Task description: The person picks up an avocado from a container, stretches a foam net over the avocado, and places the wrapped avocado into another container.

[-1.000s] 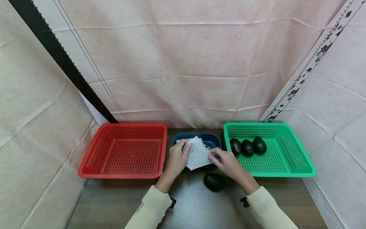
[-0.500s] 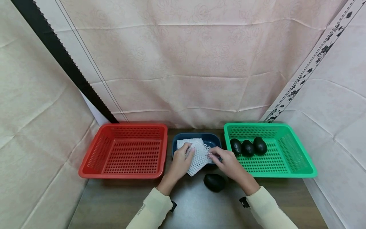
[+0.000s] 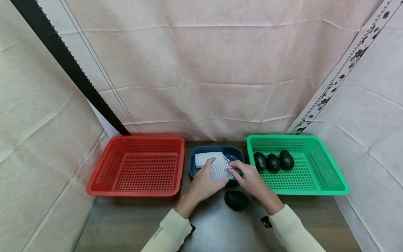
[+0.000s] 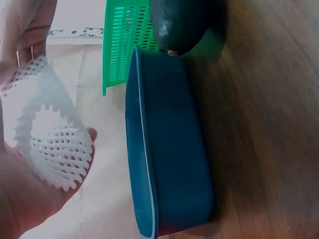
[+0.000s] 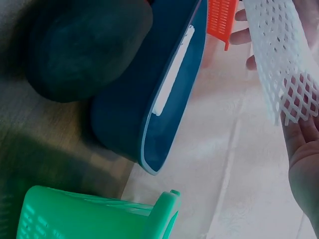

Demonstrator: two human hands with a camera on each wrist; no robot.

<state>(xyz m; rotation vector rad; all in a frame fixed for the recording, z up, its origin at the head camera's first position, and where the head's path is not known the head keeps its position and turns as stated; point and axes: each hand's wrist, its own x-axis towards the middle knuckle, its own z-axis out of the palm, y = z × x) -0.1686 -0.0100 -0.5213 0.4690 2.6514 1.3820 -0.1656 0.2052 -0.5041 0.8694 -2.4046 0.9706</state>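
A white foam net sleeve (image 3: 219, 169) is held up over a small navy tray (image 3: 234, 150). My left hand (image 3: 201, 183) grips it from the left, fingers behind and thumb along the near side. At the sleeve's right end, my right hand (image 3: 250, 177) pinches the edge between thumb and fingers. One mouth of the sleeve (image 4: 60, 149) gapes round and toothed in the left wrist view. On the table just in front of the tray lies a dark avocado (image 3: 236, 201). More white foam netting (image 3: 206, 158) lies flat inside the tray.
A red basket (image 3: 138, 193) stands to the left. To the right is a green basket (image 3: 324, 187), with 3 dark avocados (image 3: 273, 163) grouped at its left side. Cloth walls (image 3: 220, 70) close off the back and both sides.
My left hand has shifted right and wrapped round the sleeve, which has come off the flat netting in the tray and opened rounder. My right hand has hardly moved.
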